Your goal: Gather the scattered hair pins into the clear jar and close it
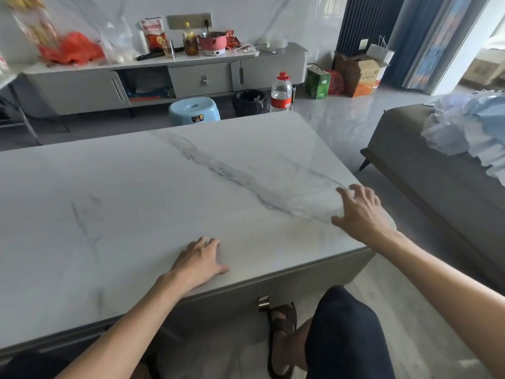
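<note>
Oddly, no hair pins or clear jar can be seen on the white marble-patterned tabletop [164, 187]; both the left hand [198, 259] and right hand [358, 210] rest there spread, holding nothing; pins could be missed if searched carelessly

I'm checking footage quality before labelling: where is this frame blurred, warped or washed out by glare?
Head view: the plastic bags at top left are smeared by blur; the right hand is slightly soft, the left hand sharper; wide-angle distortion bends the marble table edges; soft glare lightens the tabletop's far right corner and the floor beyond.
</note>
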The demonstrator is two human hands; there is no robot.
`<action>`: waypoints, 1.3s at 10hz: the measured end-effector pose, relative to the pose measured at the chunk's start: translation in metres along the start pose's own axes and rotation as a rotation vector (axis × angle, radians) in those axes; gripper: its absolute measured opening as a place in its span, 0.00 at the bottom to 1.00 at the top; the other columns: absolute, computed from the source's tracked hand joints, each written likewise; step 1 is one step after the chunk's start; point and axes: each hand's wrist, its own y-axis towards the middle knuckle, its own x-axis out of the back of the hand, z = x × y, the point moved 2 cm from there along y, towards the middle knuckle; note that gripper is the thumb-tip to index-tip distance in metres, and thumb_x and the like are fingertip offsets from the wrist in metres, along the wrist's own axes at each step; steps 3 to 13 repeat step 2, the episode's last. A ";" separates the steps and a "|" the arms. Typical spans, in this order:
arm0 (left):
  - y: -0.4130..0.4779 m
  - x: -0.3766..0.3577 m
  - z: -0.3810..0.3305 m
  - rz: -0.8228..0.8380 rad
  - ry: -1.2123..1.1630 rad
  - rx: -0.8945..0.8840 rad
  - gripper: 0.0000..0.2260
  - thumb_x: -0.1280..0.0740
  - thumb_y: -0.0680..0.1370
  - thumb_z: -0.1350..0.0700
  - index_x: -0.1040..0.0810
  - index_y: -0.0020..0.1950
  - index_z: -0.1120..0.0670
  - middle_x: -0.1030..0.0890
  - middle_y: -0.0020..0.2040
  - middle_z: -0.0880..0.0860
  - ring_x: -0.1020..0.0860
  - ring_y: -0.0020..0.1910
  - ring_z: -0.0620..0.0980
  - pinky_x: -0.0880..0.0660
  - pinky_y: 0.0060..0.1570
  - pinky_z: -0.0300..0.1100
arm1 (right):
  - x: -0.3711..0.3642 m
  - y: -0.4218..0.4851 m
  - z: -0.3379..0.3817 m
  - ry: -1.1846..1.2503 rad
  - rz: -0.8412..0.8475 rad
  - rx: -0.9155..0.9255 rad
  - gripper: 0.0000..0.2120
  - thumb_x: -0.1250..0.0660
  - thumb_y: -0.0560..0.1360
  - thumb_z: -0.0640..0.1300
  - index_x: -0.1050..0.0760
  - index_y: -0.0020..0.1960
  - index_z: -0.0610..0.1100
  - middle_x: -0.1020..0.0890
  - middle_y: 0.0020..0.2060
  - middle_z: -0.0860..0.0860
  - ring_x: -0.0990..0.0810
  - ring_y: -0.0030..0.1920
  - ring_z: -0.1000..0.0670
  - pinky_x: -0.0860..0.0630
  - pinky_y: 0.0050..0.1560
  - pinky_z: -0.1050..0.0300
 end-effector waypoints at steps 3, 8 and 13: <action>-0.053 0.060 0.008 0.124 -0.142 -0.089 0.29 0.33 0.74 0.40 0.34 0.72 0.48 0.28 0.70 0.51 0.27 0.65 0.50 0.31 0.61 0.43 | 0.037 -0.043 0.106 0.129 0.364 0.372 0.18 0.36 0.76 0.53 0.28 0.65 0.50 0.23 0.59 0.49 0.22 0.54 0.46 0.28 0.48 0.55; -0.053 0.060 0.008 0.124 -0.142 -0.089 0.29 0.33 0.74 0.40 0.34 0.72 0.48 0.28 0.70 0.51 0.27 0.65 0.50 0.31 0.61 0.43 | 0.037 -0.043 0.106 0.129 0.364 0.372 0.18 0.36 0.76 0.53 0.28 0.65 0.50 0.23 0.59 0.49 0.22 0.54 0.46 0.28 0.48 0.55; -0.053 0.060 0.008 0.124 -0.142 -0.089 0.29 0.33 0.74 0.40 0.34 0.72 0.48 0.28 0.70 0.51 0.27 0.65 0.50 0.31 0.61 0.43 | 0.037 -0.043 0.106 0.129 0.364 0.372 0.18 0.36 0.76 0.53 0.28 0.65 0.50 0.23 0.59 0.49 0.22 0.54 0.46 0.28 0.48 0.55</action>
